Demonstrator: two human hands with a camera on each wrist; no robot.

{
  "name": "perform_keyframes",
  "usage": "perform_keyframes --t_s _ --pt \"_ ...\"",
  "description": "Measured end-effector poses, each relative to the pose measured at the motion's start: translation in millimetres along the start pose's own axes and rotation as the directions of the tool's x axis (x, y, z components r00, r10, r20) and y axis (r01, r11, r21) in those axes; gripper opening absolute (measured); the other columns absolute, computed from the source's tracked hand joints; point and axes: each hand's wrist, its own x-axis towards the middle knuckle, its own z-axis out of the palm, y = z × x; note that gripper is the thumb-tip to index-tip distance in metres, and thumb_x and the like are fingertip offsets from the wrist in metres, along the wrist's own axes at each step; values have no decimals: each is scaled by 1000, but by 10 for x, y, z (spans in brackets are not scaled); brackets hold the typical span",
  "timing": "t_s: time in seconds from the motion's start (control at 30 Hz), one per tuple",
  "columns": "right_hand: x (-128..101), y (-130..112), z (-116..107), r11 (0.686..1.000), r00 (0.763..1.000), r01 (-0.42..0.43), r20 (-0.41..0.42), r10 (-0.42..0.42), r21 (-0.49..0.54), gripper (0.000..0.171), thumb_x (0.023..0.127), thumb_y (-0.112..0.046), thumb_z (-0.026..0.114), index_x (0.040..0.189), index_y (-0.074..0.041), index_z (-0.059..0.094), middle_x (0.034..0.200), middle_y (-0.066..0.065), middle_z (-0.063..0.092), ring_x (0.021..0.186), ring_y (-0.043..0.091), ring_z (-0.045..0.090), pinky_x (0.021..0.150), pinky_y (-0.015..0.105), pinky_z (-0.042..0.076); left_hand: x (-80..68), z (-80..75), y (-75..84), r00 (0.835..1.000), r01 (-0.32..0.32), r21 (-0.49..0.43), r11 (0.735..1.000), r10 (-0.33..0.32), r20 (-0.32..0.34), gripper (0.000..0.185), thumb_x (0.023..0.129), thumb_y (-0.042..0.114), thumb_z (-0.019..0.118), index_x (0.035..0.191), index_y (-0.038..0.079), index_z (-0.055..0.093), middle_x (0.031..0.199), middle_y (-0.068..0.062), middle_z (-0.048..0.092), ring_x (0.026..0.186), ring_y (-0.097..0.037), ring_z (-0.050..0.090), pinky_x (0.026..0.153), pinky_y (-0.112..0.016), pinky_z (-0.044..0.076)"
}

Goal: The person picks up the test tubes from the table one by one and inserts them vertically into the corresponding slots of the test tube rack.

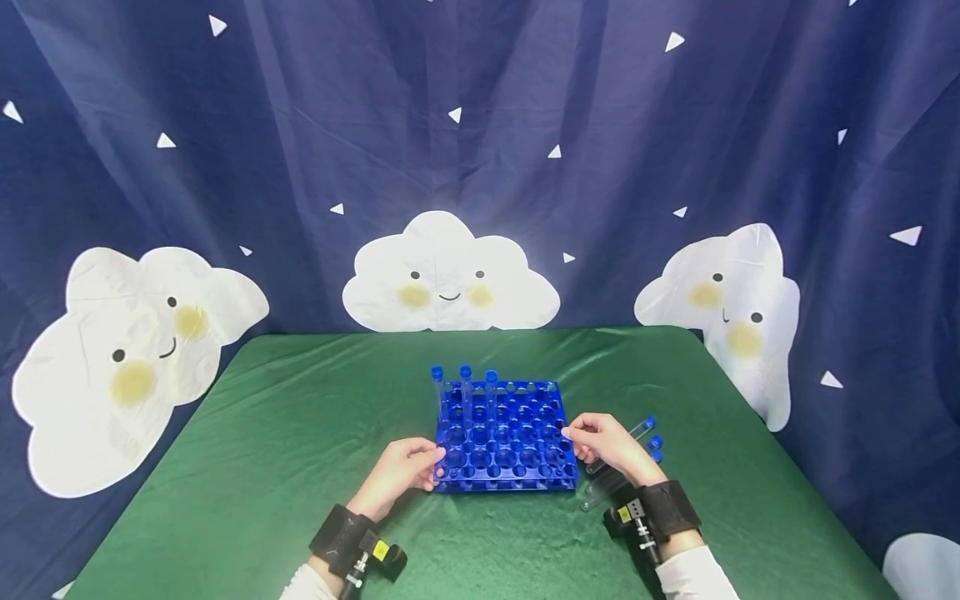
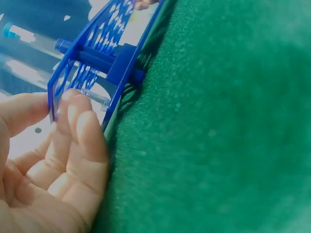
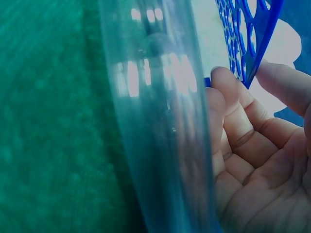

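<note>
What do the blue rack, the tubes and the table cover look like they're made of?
Rack: likely rigid moulded plastic, glossy, with thin even walls and punched round holes.
Tubes: clear, see-through with bright reflections; plastic or glass, can't tell, with blue caps.
Table cover: green fabric with a slight sheen and soft creases.

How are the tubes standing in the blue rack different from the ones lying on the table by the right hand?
The tubes in the rack stand upright in the back row of the blue rack; the loose tubes lie flat on the green cloth, right of the rack, partly under the right hand. Both sets are clear with blue caps.
</note>
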Motion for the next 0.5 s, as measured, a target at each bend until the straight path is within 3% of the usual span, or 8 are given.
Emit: perform_keyframes --t_s 0.17,0.5 --pt "-9 2 -7 1000 1000 3 5 -3 4 29 96 -22 62 95 8 60 67 2 56 60 13 55 54 25 51 10 -32 -57 999 11 -71 997 -9 32 34 91 22 67 106 -8 61 74 -1 65 62 -11 62 60 -25 58" --pt "9 29 -12 1000 1000 12 2 -12 -12 29 96 -21 62 94 8 59 67 2 55 59 12 53 56 25 51 2 -52 -71 998 -7 -90 996 12 57 33 92 22 66 105 -8 61 73 1 65 63 -10 61 60 -23 57"
